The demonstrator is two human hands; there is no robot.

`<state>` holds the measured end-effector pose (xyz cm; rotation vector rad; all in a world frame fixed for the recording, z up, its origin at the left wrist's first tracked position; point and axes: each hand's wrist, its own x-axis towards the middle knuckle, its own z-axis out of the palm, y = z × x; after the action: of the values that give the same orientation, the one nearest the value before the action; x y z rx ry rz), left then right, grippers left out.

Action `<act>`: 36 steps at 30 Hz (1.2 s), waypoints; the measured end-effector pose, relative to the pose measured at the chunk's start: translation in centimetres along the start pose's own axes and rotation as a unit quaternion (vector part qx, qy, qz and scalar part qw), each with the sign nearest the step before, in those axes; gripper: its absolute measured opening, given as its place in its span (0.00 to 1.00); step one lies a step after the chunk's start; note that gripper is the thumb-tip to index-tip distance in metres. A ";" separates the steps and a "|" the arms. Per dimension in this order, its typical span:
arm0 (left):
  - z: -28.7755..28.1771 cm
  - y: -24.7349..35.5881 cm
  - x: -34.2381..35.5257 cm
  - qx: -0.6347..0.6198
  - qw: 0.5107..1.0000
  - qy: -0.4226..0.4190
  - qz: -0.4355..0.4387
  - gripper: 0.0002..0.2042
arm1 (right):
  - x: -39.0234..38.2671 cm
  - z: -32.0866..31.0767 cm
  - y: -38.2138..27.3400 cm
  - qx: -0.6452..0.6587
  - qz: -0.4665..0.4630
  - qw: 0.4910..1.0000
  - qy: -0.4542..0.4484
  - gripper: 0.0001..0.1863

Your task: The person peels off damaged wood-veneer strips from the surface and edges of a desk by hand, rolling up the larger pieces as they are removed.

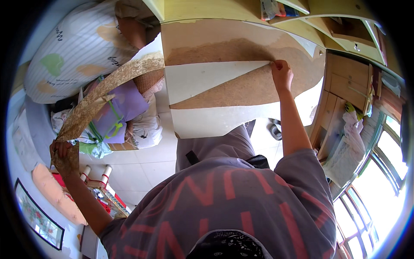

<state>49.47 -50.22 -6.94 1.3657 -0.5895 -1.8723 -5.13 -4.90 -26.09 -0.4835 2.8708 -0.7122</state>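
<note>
A desktop point(207, 123) with a curved edge stands before me, partly white and partly covered with a patchy brown surface layer point(233, 88). A long, mottled brown strip point(105, 88) hangs off its left side and bends down to my left hand point(64, 156), which is closed around the end. My right hand point(282, 75) pinches at the tip of a white wedge point(207, 80) on the desktop, where the brown layer narrows to a point. Whatever thin edge lies between those fingertips is mostly hidden. Whether the strip joins the wedge, I cannot tell.
Pale yellow shelves point(241, 11) rise behind the desktop. A large striped bag point(82, 52) and a purple bag point(125, 108) are piled at left. Wooden drawers point(349, 82) stand at right, near a white plastic bag point(347, 146). Dark slippers point(275, 129) lie on the tiled floor.
</note>
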 end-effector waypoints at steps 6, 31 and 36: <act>-3.0 2.0 1.5 -0.016 0.998 -0.043 -0.031 0.14 | 0.8 1.2 0.6 -0.084 -0.039 0.996 -0.004 0.08; -3.4 1.5 0.4 0.010 1.000 -0.018 -0.017 0.14 | 1.3 -1.0 -3.9 -0.113 -0.075 0.944 -0.302 0.13; -2.0 0.3 -0.3 -0.017 0.999 0.023 -0.031 0.14 | -2.7 -1.5 -7.3 -0.044 -0.094 0.952 -0.288 0.12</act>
<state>51.50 -50.07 -7.27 1.4164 -0.4958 -1.8853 -0.89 -9.45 -21.10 -0.8285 2.3291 -0.3805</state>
